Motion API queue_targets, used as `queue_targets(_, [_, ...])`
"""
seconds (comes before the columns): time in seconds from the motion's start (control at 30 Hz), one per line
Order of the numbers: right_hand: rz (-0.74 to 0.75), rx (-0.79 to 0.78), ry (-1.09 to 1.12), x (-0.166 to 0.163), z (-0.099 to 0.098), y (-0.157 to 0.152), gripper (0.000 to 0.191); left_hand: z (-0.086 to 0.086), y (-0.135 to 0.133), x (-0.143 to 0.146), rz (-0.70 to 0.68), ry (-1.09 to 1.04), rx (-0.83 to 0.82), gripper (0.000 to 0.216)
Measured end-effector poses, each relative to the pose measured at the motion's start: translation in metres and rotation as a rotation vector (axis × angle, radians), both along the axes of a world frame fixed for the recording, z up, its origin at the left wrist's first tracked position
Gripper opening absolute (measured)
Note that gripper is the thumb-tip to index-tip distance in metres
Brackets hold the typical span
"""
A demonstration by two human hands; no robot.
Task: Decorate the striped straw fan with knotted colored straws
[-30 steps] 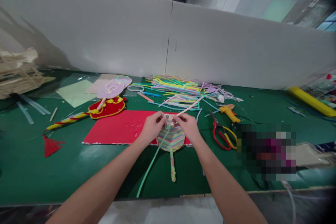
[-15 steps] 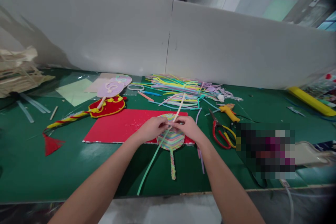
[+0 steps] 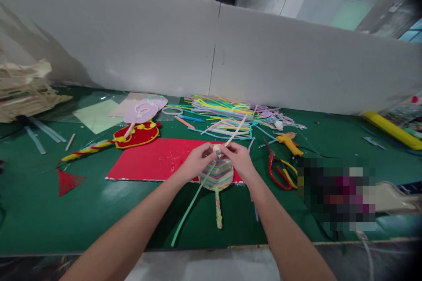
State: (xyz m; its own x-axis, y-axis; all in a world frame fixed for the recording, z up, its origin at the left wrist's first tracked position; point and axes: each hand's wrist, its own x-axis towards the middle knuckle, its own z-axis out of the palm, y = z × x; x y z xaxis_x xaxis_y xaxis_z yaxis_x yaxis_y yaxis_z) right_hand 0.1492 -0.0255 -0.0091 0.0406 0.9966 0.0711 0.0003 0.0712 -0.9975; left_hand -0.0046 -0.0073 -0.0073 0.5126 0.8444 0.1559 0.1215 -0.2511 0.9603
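A round fan made of striped pastel pipe cleaners lies on the green table, its twisted handle pointing toward me. My left hand and my right hand meet above the fan's top edge, both pinched. Between them runs a cream pipe cleaner that slants up to the right, and a long green pipe cleaner trails down to the left from the same spot. The fingertips hide where the two strands join.
A red sheet lies under the fan's far side. Behind it is a heap of coloured pipe cleaners. Red-handled scissors and a yellow glue gun lie to the right. A red and yellow fan lies to the left.
The cream strand has swung from steep to a lower slant toward the right. Both hands stay pinched at the fan's top and have shifted only slightly.
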Motion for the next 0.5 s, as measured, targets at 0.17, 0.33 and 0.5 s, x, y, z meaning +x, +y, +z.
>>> queue_targets(0.17, [-0.095, 0.038, 0.047, -0.015, -0.005, -0.001, 0.031, -0.003, 0.002, 0.002, 0.170, -0.047, 0.007, 0.023])
queue_targets(0.33, [-0.085, 0.001, 0.060, -0.017, -0.004, -0.003, 0.033, -0.003, 0.004, 0.000, 0.263, -0.014, 0.030, 0.026])
queue_targets(0.5, [-0.092, 0.007, 0.005, -0.007, -0.006, 0.000, 0.032, 0.000, 0.005, -0.003, 0.217, 0.026, 0.055, 0.025])
